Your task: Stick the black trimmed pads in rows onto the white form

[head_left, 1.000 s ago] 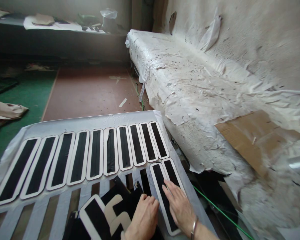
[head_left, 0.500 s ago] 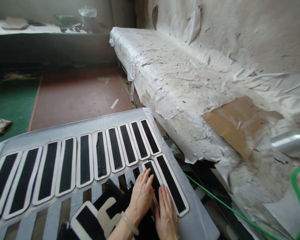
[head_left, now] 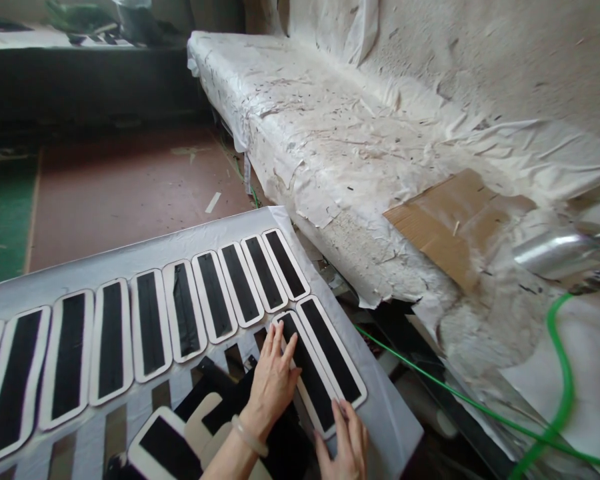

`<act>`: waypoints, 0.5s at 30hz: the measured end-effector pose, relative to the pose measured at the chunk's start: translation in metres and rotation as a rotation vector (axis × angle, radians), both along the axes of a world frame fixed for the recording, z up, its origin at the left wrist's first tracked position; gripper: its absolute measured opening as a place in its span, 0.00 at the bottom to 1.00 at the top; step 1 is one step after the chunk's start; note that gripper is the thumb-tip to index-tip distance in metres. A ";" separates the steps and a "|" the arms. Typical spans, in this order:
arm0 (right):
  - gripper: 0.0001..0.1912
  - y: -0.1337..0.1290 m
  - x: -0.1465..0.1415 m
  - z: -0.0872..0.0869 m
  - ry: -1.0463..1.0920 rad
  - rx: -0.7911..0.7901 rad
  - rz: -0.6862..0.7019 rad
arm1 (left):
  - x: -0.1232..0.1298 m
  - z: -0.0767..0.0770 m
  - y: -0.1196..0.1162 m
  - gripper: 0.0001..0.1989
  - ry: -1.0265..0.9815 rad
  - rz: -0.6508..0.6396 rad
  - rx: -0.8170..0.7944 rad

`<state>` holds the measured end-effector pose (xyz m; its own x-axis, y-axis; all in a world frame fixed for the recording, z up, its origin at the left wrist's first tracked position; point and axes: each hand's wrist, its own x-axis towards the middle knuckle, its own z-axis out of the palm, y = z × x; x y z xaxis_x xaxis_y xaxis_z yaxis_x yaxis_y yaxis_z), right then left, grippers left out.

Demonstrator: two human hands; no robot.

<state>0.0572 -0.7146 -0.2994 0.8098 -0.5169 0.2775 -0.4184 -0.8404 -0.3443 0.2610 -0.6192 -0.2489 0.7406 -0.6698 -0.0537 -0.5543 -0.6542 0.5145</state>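
A long round-cornered piece (head_left: 310,377), black in the middle with a pale border, lies flat on the sheet-covered table (head_left: 395,433). My left hand (head_left: 273,377), a pale bangle (head_left: 250,437) at its wrist, rests open with spread fingertips at this piece's upper left edge. At its near end, my right hand (head_left: 347,443) touches the border with thumb and fingers apart. A matching piece (head_left: 333,347) lies close along its right side. Under and beside my left forearm is a loose heap of similar pieces (head_left: 167,443), partly hidden by the arm.
A row of matching pieces (head_left: 150,320) runs along the table's far side. To the right stands a long bench (head_left: 320,133) under stained white sheeting, with cardboard (head_left: 430,220) and a shiny metal cylinder (head_left: 555,253) on it. A green hose (head_left: 560,373) hangs at the right.
The piece under my hands now lies flat beside its neighbour. My right hand has slid down to its near end; my left hand has moved to its left edge. The view has shifted right.
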 end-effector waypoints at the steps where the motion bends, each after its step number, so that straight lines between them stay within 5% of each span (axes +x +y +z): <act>1: 0.27 0.000 0.001 0.001 0.001 -0.010 0.001 | 0.001 0.000 0.000 0.33 0.003 -0.006 -0.006; 15: 0.25 0.006 0.014 0.012 0.005 -0.050 0.037 | 0.002 0.000 -0.005 0.36 -0.089 -0.006 0.075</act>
<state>0.0709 -0.7086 -0.2875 0.8297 -0.4719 0.2982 -0.3881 -0.8716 -0.2995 0.2628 -0.6243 -0.2488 0.7406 -0.6709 -0.0376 -0.5999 -0.6853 0.4128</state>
